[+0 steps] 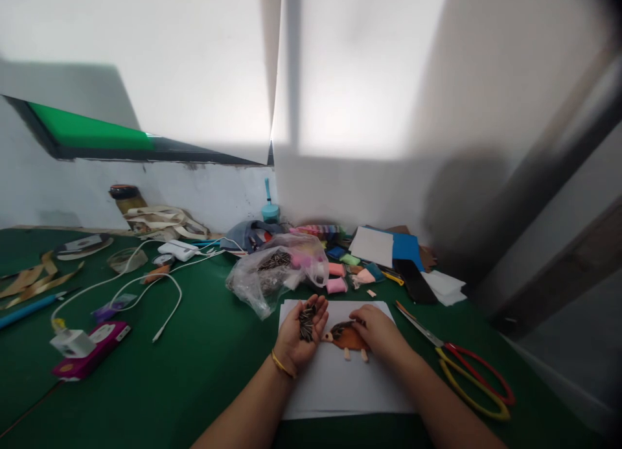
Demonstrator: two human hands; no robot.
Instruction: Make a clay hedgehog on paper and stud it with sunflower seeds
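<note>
My left hand [300,335] lies palm up over the left edge of a white paper sheet [340,384], cupping a heap of dark striped seeds [306,323]. My right hand [376,331] rests palm down on a brown clay hedgehog figure [346,338] that lies on the sheet, fingers curled onto its back. The figure has a small face on the left and two pale legs below.
A green cloth table [194,371] holds a clear plastic bag of seeds [272,271], clay blocks [336,277], red and yellow scissors [466,368], white cables [146,287], a pink box [90,355] and stacked coloured sheets [389,248]. A white wall stands close behind.
</note>
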